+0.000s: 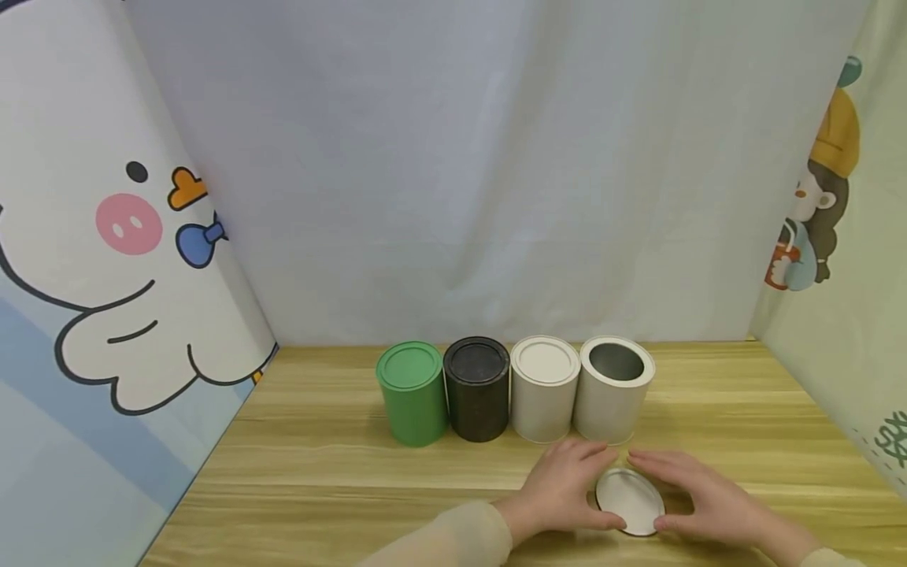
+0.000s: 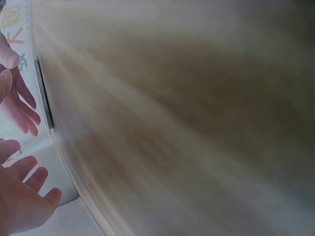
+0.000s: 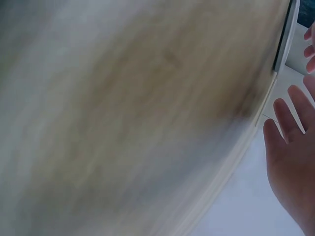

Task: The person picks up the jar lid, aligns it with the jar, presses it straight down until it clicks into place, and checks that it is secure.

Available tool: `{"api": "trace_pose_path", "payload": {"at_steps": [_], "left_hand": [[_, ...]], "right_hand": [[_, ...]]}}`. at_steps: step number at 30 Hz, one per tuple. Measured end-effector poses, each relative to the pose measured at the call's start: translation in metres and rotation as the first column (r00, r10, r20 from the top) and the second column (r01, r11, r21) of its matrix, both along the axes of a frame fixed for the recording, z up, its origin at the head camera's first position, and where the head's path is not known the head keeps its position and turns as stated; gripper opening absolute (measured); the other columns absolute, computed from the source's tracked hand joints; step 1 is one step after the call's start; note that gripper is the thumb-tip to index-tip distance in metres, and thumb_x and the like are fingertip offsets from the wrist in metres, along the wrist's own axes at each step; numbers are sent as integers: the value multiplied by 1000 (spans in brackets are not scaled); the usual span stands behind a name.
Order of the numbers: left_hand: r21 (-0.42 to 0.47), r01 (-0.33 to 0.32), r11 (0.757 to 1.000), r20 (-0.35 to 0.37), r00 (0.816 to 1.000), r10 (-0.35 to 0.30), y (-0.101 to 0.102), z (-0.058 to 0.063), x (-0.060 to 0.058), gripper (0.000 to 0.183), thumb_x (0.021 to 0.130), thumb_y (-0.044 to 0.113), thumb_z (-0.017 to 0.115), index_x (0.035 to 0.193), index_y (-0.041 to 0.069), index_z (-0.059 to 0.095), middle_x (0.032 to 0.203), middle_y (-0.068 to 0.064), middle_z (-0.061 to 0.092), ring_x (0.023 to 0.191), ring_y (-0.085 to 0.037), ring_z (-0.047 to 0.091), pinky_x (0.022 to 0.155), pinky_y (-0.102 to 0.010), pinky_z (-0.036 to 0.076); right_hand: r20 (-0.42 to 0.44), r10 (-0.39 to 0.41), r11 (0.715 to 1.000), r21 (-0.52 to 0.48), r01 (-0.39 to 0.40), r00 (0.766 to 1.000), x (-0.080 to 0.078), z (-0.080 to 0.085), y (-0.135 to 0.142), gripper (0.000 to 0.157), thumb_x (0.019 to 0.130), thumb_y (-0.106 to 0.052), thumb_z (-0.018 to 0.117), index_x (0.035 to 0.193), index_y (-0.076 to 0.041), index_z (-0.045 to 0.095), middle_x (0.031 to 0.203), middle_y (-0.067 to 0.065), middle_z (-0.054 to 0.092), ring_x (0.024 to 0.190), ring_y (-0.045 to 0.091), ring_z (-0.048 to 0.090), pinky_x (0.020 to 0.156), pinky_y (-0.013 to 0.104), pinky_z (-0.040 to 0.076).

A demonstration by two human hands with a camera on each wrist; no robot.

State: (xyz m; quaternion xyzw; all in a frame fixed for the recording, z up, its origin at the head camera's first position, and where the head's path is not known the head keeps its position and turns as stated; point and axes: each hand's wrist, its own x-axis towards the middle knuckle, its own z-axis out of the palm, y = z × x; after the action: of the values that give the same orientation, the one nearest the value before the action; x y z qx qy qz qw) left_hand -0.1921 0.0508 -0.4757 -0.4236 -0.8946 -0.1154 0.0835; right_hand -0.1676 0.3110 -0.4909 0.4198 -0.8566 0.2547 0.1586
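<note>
A round white lid point(image 1: 629, 502) lies on the wooden table between my two hands, just in front of the white can without a lid point(image 1: 611, 405). My left hand point(image 1: 563, 490) curves loosely around its left side, thumb at the near edge. On the opposite side, my right hand point(image 1: 697, 498) has its thumb by the lid's right edge and its fingers reaching past the far side. Both wrist views show relaxed, spread fingers, on the left hand point(image 2: 27, 196) and the right hand point(image 3: 293, 147). Neither hand grips the lid.
Left of the uncovered can, a lidded white can point(image 1: 544, 402), a black can point(image 1: 478, 402) and a green can point(image 1: 414, 405) stand close together in a row. A grey-white curtain point(image 1: 453, 173) hangs behind the wooden table point(image 1: 305, 472), with printed cloth at both sides.
</note>
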Motion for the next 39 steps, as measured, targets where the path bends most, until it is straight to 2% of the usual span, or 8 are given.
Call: {"api": "trace_pose_path", "payload": {"at_steps": [3,9,20,32,39], "left_hand": [[-20,-3,1000,13,1000,4,0,-2,0,78,77,66,73,140,24,57,141,6,53,125,-11,49,101,-29,42],[-64,13,998,22,1000,-12,3,-5,1,76,79,68,70,140,25,57,141,8,53,124,-8,49,101,-25,40],[-73,42,996,48,998,-39,3,-8,-4,73,79,65,72,139,25,59,139,8,55,124,-6,50,98,-19,41],[-100,57,993,53,997,-52,0,-9,-7,69,80,62,73,138,28,60,139,10,56,127,-8,49,100,-19,40],[-135,60,989,55,997,-53,2,-11,-9,61,83,62,71,134,30,64,137,13,57,125,-7,50,100,-18,40]], "right_hand": [[2,6,1000,8,-6,1000,-1,-3,2,77,72,-35,88,137,-5,59,136,4,59,126,5,46,103,7,24],[0,70,998,3,-70,998,-6,-8,6,77,73,-35,87,136,-1,58,138,6,58,127,8,47,104,7,24],[-22,109,994,22,-109,994,-10,-13,11,78,73,-36,87,137,-1,58,138,5,58,127,13,48,106,9,21],[21,66,995,79,-67,998,-7,-10,9,73,77,-42,82,138,-9,59,139,1,58,128,12,46,105,8,20],[7,40,992,119,-40,999,-8,-11,10,71,77,-45,81,137,-11,60,137,0,59,124,15,49,104,8,24]]}}
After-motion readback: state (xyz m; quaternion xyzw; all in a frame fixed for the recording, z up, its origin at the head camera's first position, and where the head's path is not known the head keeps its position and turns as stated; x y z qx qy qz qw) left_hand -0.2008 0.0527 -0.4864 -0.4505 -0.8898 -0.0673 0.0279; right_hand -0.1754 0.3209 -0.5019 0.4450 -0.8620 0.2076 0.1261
